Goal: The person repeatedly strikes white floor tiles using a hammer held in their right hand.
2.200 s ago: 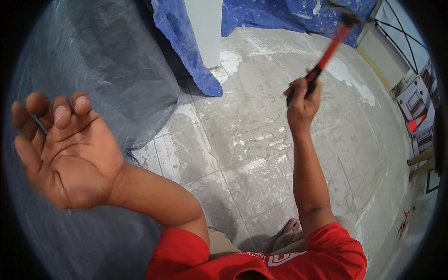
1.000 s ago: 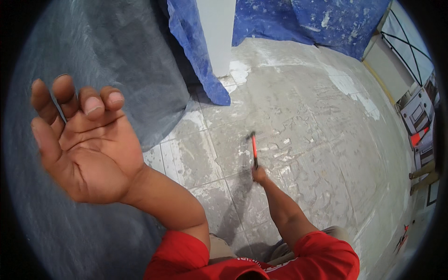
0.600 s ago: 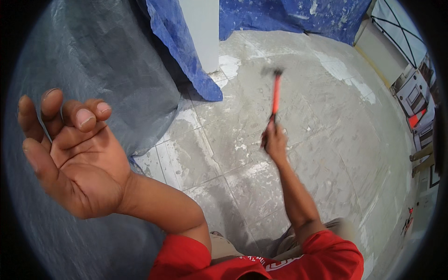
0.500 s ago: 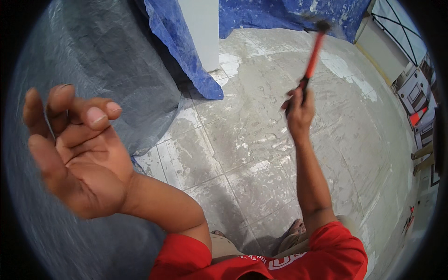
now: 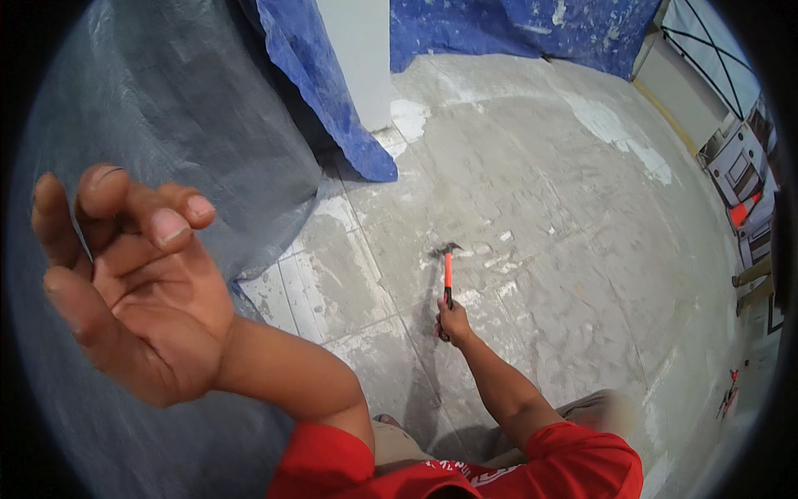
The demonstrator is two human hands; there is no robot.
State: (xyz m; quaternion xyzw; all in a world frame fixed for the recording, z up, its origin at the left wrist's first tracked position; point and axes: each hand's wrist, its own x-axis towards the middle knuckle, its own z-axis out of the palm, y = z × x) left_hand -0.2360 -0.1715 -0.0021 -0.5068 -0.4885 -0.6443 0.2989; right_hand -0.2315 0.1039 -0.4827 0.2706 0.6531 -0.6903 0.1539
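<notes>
Gripped in my right hand is a claw hammer with a red and black handle. Its dark head is down at the floor, over grey tiles with a rough, flaky coat and whitish patches; whether it touches them I cannot tell. My left hand is raised at the left, palm up, with loosely curled fingers apart and nothing in it. Behind that hand hangs a grey plastic sheet.
Blue tarps hang at the back, and another blue sheet drapes beside a white pillar. Printed panels and a red-handled tool are along the right. Small loose chips lie near the hammer head.
My right hand has swung the hammer from raised at the far right down and nearer, to the floor. The left hand has shifted slightly lower and stays empty.
</notes>
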